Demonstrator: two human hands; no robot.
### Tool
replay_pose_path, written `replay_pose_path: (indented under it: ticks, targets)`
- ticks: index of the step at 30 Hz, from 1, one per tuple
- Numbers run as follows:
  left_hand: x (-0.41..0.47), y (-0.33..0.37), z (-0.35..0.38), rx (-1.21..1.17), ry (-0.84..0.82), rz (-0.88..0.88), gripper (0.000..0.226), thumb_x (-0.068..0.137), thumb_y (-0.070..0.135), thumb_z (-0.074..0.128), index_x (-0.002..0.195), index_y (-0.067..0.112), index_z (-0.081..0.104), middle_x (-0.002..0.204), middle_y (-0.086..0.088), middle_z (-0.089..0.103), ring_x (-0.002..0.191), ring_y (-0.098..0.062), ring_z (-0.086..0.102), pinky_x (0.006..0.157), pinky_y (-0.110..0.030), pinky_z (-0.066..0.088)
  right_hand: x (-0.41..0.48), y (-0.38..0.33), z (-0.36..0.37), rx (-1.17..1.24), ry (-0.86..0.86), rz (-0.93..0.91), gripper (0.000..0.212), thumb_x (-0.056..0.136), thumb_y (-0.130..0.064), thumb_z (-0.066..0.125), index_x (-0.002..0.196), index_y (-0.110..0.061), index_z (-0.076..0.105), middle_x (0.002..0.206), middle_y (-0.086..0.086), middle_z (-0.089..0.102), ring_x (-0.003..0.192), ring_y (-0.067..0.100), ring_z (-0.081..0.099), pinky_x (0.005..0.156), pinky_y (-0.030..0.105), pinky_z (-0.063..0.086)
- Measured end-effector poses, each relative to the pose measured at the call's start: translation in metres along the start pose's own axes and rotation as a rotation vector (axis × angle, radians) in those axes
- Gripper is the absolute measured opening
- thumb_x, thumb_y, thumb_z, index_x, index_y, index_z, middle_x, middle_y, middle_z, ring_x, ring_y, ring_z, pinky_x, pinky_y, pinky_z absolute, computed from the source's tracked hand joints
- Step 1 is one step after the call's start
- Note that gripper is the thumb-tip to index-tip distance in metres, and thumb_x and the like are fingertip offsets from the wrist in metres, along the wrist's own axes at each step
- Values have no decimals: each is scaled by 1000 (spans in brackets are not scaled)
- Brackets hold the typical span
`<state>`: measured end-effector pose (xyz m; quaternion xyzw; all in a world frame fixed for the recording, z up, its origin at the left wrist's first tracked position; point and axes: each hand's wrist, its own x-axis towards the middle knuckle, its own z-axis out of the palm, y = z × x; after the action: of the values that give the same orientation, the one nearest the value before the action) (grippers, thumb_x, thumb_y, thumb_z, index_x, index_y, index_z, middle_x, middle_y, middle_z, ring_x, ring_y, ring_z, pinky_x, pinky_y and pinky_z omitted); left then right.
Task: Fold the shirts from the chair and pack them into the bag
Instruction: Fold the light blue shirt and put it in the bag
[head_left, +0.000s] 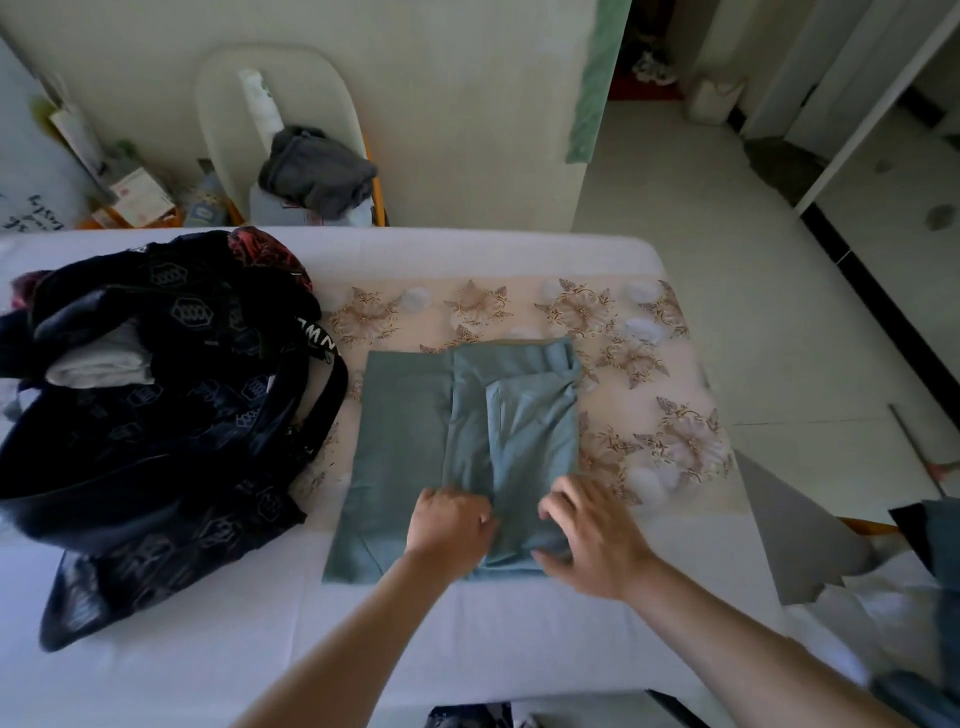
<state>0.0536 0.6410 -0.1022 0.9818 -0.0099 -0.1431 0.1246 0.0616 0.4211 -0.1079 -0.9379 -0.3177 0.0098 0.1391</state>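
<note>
Mid-fold on the teal shirt
Left hand curled, grip pinching its fold; right hand beside it, grip can't tell.

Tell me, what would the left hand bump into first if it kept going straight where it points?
Likely just more of the blue-green shirt that the left hand grips: its folded layers lie right ahead, then the flowered cloth.

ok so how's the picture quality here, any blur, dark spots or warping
Head view: wide-angle warping bows the far edge of the bed. The right hand is slightly motion-smeared, while the left hand is sharper. The dark bag at left is underexposed, with most detail lost. The green shirt is evenly lit and clear. The lower right corner is blurred.
</note>
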Motion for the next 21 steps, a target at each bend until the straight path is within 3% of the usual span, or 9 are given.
replay_pose_path:
  ticks: [3,7,10,13,16,19,21]
  targets:
    - [-11,1,2,-259,50,-137,28,97,45,47,95,21,62,99,-4,70,97,-31,63,79,-32,45,-19,-3,5,-100,-68,-18,41,76,-58,59,98,-24,58,96,-2,49,83,18,51,83,34,44]
    - [-34,-8,14,-161,120,-177,21,91,44,57,106,29,55,115,5,51,111,-23,47,91,-35,40,-26,-2,9,-92,-35,-5,18,80,-23,57,97,-24,61,90,-2,48,80,22,58,76,37,49]
    - [-46,-9,20,-310,177,-114,26,85,37,65,108,29,56,111,4,47,106,-24,50,87,-35,44,-29,-1,-2,-105,-2,30,38,67,-9,70,101,-24,65,87,-3,50,78,22,58,75,35,47]
    - [-50,-10,24,-229,184,-66,24,86,40,62,109,33,60,112,6,52,106,-22,51,91,-34,41,-42,7,-9,-148,-55,66,57,61,-11,71,116,-28,69,85,-4,53,81,21,58,79,35,43]
    - [-58,-19,24,-214,266,-98,25,90,31,59,114,26,62,114,1,55,109,-27,52,91,-40,40,-46,9,-13,-191,-158,69,43,63,-30,68,106,-33,74,82,-5,53,85,21,59,82,37,45]
    - [-62,-41,17,-158,319,-325,36,90,20,55,127,18,52,127,-8,49,117,-32,46,94,-45,40,-26,-10,-19,-164,-79,28,22,75,-36,55,89,-29,72,88,-2,51,87,22,53,81,39,46]
    - [-65,-56,14,-159,220,-541,48,92,26,52,136,14,37,139,-9,38,127,-32,36,101,-45,37,-7,-27,-14,-164,-38,-7,28,86,-30,48,105,-26,68,110,1,57,100,23,55,88,41,48]
